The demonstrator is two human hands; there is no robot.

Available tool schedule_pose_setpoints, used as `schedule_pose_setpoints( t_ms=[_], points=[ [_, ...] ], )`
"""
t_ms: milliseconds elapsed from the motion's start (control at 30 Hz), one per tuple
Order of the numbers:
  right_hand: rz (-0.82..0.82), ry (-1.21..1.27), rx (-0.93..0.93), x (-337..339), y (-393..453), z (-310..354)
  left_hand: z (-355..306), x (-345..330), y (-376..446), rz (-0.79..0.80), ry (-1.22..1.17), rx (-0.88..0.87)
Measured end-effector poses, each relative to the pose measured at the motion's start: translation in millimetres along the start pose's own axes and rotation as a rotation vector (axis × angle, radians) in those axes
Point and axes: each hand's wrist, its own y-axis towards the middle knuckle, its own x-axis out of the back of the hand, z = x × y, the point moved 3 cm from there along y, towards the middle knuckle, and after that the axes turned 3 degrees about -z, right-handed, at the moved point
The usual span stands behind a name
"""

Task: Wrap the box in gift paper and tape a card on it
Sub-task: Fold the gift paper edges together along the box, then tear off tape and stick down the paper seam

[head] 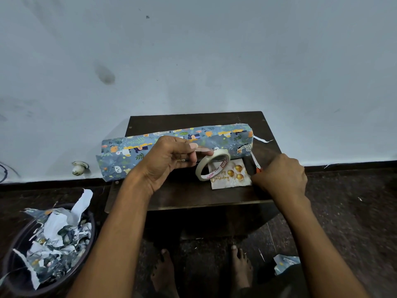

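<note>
A long box wrapped in blue animal-print gift paper (223,136) lies across the back of a small dark wooden table (189,194). In front of it lies a white birthday card (234,175) with gold balloons. My left hand (169,160) pinches the free end of the tape, and the tape roll (211,163) hangs from it above the card's left edge. My right hand (281,175) grips orange-handled scissors (255,163) at the card's right edge, blades pointing up toward the box.
A dark bin (43,244) full of paper scraps stands on the floor at the left. A paper scrap (285,263) lies on the floor at the right. My bare feet (199,269) stand below the table. A pale wall is right behind it.
</note>
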Motion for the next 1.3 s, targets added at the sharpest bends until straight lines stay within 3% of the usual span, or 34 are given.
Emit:
schedule_pose_setpoints(
  t_ms=[400, 500, 633, 700, 1033, 1300],
  points=[
    [0.027, -0.033, 0.054, 2, -5, 0, -3, -5, -1, 0.016, -0.024, 0.016],
    [0.026, 0.061, 0.052, 0, -6, -6, -3, -5, -1, 0.016, -0.02, 0.019],
    [0.129, 0.398, -0.033, -7, -6, -16, -3, -5, 0, 0.017, -0.018, 0.023],
    [0.093, 0.46, 0.0, -9, -10, -19, -3, -5, 0, 0.008, -0.018, 0.024],
    [-0.122, 0.3, 0.142, -12, -39, -29, 0, -3, 4, -0.013, -0.003, 0.019],
    [-0.064, 0.132, 0.21, -23, -40, -14, 0, -3, 3, -0.013, 0.001, 0.018]
  ],
)
